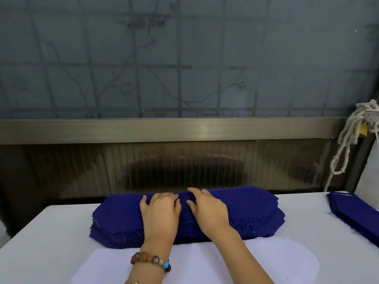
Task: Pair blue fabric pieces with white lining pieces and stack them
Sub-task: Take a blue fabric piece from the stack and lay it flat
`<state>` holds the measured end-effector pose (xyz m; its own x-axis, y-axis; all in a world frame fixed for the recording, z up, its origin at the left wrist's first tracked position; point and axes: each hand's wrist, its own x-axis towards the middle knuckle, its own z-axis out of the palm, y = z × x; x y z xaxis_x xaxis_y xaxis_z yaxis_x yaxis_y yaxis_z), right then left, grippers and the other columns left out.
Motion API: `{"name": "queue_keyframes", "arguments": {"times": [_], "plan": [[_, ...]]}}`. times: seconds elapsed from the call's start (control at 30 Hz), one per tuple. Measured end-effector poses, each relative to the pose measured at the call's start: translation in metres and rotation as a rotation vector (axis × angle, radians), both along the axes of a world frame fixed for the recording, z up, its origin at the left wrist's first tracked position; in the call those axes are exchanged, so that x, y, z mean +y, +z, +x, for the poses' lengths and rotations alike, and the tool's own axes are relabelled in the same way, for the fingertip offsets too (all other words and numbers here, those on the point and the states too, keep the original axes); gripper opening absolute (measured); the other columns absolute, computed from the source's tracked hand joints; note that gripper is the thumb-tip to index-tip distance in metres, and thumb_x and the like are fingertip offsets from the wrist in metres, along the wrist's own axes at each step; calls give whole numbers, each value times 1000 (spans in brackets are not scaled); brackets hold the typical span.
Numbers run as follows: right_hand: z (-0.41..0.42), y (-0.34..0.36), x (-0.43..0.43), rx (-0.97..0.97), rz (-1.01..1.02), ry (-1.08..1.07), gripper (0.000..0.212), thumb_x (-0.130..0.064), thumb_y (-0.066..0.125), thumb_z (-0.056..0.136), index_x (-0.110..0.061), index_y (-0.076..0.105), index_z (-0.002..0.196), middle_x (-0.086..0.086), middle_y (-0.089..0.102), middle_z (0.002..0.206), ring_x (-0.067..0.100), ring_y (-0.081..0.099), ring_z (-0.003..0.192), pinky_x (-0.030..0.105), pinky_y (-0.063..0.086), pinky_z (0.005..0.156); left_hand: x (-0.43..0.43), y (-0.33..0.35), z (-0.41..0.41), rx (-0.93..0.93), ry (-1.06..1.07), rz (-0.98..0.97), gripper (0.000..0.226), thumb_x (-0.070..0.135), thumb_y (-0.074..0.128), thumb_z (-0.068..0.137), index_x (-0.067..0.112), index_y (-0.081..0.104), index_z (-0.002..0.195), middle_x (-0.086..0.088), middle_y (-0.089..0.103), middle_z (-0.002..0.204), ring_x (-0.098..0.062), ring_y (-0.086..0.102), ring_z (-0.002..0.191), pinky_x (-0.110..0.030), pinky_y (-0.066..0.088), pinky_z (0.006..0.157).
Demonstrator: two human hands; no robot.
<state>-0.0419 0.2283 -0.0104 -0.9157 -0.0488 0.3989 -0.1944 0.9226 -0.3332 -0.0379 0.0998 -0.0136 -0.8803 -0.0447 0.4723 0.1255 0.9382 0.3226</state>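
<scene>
A thick stack of blue fabric pieces (114, 218) lies across the far side of the white table (41, 242). Both hands rest on top of the stack near its middle. My left hand (160, 214) lies flat with fingertips curled at the top piece, a bead bracelet on its wrist. My right hand (207, 208) is beside it, fingers spread and touching the top layer near the far edge. A white lining piece (276, 261) lies flat on the table in front of the stack, partly under my forearms.
A second, thinner stack of blue pieces (356, 212) sits at the table's right edge. Behind the table stands a dark ribbed panel and frosted window. A white rope (346, 138) hangs from a padlocked fitting at the right.
</scene>
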Motion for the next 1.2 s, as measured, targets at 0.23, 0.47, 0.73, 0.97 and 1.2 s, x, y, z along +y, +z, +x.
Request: {"name": "queue_keyframes", "arguments": {"times": [0.23, 0.47, 0.73, 0.97, 1.2], "plan": [[3, 1, 1, 0, -48, 14, 25, -38, 43, 101, -31, 47, 124, -6, 57, 118, 10, 61, 91, 21, 47, 70, -5, 2, -1, 112, -57, 41, 8, 41, 58, 92, 34, 58, 97, 15, 60, 88, -1, 54, 81, -24, 38, 87], [-2, 3, -3, -22, -23, -24, 15, -40, 48, 98, -27, 52, 105, -6, 58, 101, 10, 56, 77, 21, 40, 62, -4, 3, -6, 17, -43, -54, 14, 44, 50, 95, 32, 56, 99, 12, 48, 104, -7, 44, 100, -27, 39, 90], [0, -6, -3, 57, 10, -43, 15, -38, 44, 100, -25, 51, 101, -6, 47, 111, 7, 52, 72, 19, 42, 59, -2, -2, -4, 64, -142, 43, 30, 31, 40, 102, 32, 49, 131, 13, 58, 122, -6, 48, 117, -29, 32, 100], [6, -8, -3, 111, 85, 34, 5, -30, 45, 101, -25, 45, 101, -9, 46, 119, 3, 45, 83, 15, 31, 59, -6, -4, -6, -30, -133, -30, 39, 31, 35, 104, 31, 38, 142, 10, 44, 138, -8, 37, 128, -33, 23, 110], [6, -11, 2, 169, -3, 82, 11, -37, 48, 98, -30, 44, 106, -15, 52, 116, 2, 52, 91, 16, 39, 62, -7, 5, -1, 36, -164, 63, 20, 26, 55, 95, 35, 50, 113, 18, 46, 116, -3, 42, 117, -41, 16, 117]]}}
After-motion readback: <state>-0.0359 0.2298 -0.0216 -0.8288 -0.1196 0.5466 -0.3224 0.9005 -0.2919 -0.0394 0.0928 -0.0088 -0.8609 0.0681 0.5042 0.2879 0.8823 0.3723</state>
